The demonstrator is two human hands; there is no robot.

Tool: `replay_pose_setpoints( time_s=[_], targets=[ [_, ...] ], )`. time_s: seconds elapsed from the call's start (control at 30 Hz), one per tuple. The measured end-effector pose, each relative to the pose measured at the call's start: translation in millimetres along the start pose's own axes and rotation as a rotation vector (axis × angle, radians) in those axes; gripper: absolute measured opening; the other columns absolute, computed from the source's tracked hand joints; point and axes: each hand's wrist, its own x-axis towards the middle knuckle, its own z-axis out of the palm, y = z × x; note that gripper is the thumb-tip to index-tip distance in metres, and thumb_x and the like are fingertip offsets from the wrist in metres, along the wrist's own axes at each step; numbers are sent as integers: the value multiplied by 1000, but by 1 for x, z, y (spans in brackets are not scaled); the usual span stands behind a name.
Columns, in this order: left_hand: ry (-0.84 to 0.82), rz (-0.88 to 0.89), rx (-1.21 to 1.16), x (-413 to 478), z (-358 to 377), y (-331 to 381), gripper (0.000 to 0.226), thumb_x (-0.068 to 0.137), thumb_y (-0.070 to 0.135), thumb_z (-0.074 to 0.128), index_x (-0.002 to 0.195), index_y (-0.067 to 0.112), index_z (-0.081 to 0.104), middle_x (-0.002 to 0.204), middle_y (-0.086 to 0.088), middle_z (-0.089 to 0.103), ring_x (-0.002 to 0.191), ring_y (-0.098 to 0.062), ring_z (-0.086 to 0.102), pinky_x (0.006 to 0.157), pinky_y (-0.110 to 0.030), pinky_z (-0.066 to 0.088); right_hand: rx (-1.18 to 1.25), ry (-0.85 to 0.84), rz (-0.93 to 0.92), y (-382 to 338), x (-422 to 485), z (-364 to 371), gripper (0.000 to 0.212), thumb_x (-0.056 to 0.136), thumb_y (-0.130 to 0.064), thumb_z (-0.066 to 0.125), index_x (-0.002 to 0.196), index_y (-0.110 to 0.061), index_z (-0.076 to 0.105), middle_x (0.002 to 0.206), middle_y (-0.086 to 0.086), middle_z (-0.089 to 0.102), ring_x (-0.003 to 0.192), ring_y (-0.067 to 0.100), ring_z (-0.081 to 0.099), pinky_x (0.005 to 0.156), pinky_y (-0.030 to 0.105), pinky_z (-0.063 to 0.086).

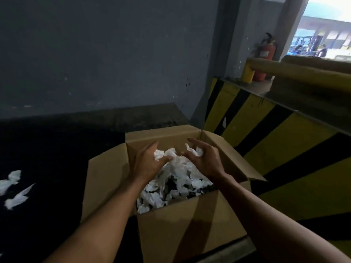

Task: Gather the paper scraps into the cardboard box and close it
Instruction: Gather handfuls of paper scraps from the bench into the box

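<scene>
Because the cardboard box (190, 236) sits open at centre, we hold our left hand (148, 164) and right hand (207, 162) over it, fingers curled round a wad of paper scraps (177, 161) so it can drop inside, while stray scraps (14, 188) lie on the floor (47, 158) at nine o'clock.

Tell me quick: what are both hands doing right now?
Left hand: gripping a wad of paper scraps over the cardboard box.
Right hand: fingers curled round the same wad.
</scene>
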Motion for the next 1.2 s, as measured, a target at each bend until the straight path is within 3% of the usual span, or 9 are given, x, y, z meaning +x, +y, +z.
replay_pose_setpoints(
  time_s=[0.13, 0.27, 0.33, 0.4, 0.53, 0.7, 0.83, 1.0, 1.2],
  targets=[
    [-147, -144, 99, 1, 17, -17, 86, 77, 63, 64, 145, 17, 37, 148, -6, 41, 133, -24, 40, 107, -39, 36, -5, -122, 34, 15, 3, 11, 57, 82, -58, 66, 130, -27, 60, 127, -6, 62, 109, 2, 52, 84, 19, 40],
    [-164, -141, 141, 5, 21, -20, 72, 86, 60, 54, 144, 20, 39, 148, -5, 40, 133, -23, 40, 107, -34, 34, -92, -139, 10, 29, 11, 16, 33, 92, -50, 55, 107, -25, 71, 111, -2, 64, 106, 15, 56, 88, 35, 48],
    [-163, -121, 170, 8, 19, -18, 64, 89, 61, 47, 140, 22, 45, 145, -4, 44, 131, -24, 43, 105, -33, 35, -102, -133, 20, 34, 16, 16, 26, 91, -44, 58, 109, -28, 69, 115, -3, 59, 109, 16, 52, 93, 40, 47],
    [-163, -92, 171, 10, 16, -17, 69, 86, 70, 41, 138, 24, 46, 143, -3, 46, 131, -24, 43, 105, -34, 36, -117, -129, 10, 37, 18, 16, 38, 86, -44, 63, 123, -36, 61, 126, -3, 54, 117, 18, 49, 97, 41, 46],
    [-130, -65, 168, 9, 9, -12, 68, 87, 55, 57, 144, 23, 37, 148, -3, 39, 135, -20, 36, 105, -28, 30, -92, -127, -4, 30, 18, 12, 55, 80, -39, 66, 133, -38, 51, 139, 2, 44, 127, 23, 41, 102, 41, 40],
    [41, -79, 161, 2, -9, -7, 62, 89, 51, 52, 140, 16, 44, 144, -6, 45, 132, -20, 40, 104, -29, 31, -29, -72, -20, 13, 19, 16, 52, 79, -38, 59, 130, -32, 55, 138, 2, 45, 124, 24, 44, 100, 47, 44],
    [137, -126, 199, -13, -42, -17, 65, 85, 55, 45, 138, 16, 46, 139, -7, 48, 126, -22, 46, 102, -32, 37, -10, -109, -85, -16, 20, 41, 47, 86, -27, 64, 132, -31, 53, 144, 2, 42, 133, 22, 35, 105, 35, 32],
    [237, -195, 252, -54, -108, -50, 60, 89, 50, 48, 140, 18, 44, 141, -5, 45, 128, -21, 44, 104, -36, 38, 48, -249, -181, -80, 12, 98, 49, 88, -27, 63, 135, -33, 50, 145, -1, 39, 132, 23, 36, 103, 41, 37],
    [429, -311, 346, -127, -202, -102, 53, 92, 43, 52, 138, 16, 46, 139, -8, 48, 129, -20, 44, 107, -35, 38, 105, -348, -366, -170, -19, 192, 48, 87, -36, 63, 133, -33, 51, 139, -1, 45, 129, 18, 41, 104, 33, 35]
  ],
)
